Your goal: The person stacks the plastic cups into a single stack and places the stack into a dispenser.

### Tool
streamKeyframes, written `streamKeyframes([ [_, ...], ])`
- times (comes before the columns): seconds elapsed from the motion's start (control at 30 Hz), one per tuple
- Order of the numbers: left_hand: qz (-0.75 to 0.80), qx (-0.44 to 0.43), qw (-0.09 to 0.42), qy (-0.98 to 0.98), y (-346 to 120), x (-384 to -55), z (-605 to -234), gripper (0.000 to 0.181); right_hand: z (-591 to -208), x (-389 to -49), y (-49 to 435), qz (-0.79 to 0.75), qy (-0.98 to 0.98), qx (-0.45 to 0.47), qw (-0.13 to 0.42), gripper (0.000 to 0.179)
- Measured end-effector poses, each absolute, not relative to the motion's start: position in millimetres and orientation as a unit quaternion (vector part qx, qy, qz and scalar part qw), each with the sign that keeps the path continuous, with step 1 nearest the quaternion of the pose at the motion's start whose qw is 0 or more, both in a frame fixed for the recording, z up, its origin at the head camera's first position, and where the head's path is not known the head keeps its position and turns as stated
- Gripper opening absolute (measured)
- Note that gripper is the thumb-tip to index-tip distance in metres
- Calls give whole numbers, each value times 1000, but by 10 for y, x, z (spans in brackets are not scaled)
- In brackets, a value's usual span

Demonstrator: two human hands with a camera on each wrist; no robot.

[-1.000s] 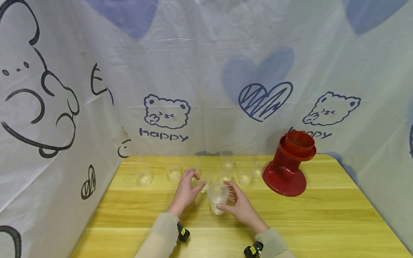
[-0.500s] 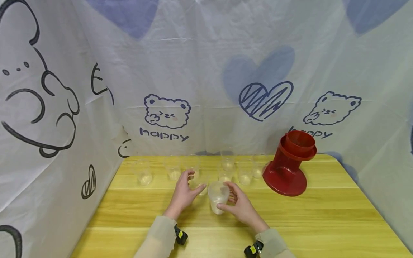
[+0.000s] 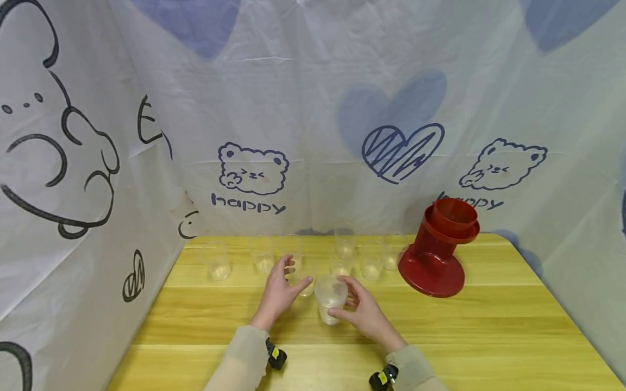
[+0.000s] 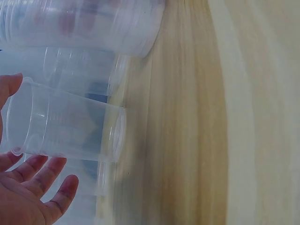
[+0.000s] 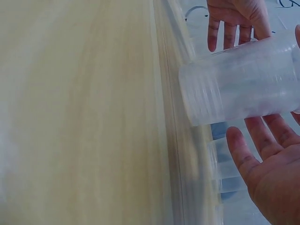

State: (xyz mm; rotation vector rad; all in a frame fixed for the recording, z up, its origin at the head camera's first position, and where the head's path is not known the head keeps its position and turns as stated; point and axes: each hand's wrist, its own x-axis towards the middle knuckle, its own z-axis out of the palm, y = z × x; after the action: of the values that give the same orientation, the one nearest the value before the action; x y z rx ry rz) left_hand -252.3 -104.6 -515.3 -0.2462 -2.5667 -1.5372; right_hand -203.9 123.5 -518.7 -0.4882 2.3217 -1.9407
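In the head view my left hand [image 3: 280,293] curves round a clear plastic cup [image 4: 77,126] that stands upright on the table. The left wrist view shows the thumb by the rim and the fingertips against the opposite wall. Just to the right, my right hand [image 3: 365,310] holds a stack of nested clear plastic cups [image 3: 330,296]. Thumb and fingers lie on either side of that stack, its layered bases showing in the right wrist view.
Several more clear cups stand farther back, including a cup [image 3: 219,266] at the left and a cup [image 3: 370,266] at the right. A red cylindrical stand [image 3: 432,260] with a wide round base stands at the right. A printed curtain [image 3: 313,108] hangs behind the wooden table [image 3: 469,342].
My left hand has shifted slightly left since a second ago, its fingers spreading wider round the cup, then edged back right. My right hand and the stack have stayed in place.
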Motion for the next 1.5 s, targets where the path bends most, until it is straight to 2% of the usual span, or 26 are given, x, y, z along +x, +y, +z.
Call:
streamKeyframes([
  [0.3,-508,-82,75,-854,-1062,-2536,-5141,79,-4935,-1942,1204,-624,764,-162,41,68],
  [0.6,-528,-78,78,-842,-1112,-2525,-5108,75,-5223,-2080,1217,-640,756,-126,47,71],
  [1.07,-537,-90,83,-835,-1182,-2409,-4917,73,-5219,-2074,1248,-650,749,-122,53,70],
  [1.5,-524,-108,108,-838,-1229,-2313,-4688,71,-5217,-2087,1250,-651,746,-126,68,70],
])
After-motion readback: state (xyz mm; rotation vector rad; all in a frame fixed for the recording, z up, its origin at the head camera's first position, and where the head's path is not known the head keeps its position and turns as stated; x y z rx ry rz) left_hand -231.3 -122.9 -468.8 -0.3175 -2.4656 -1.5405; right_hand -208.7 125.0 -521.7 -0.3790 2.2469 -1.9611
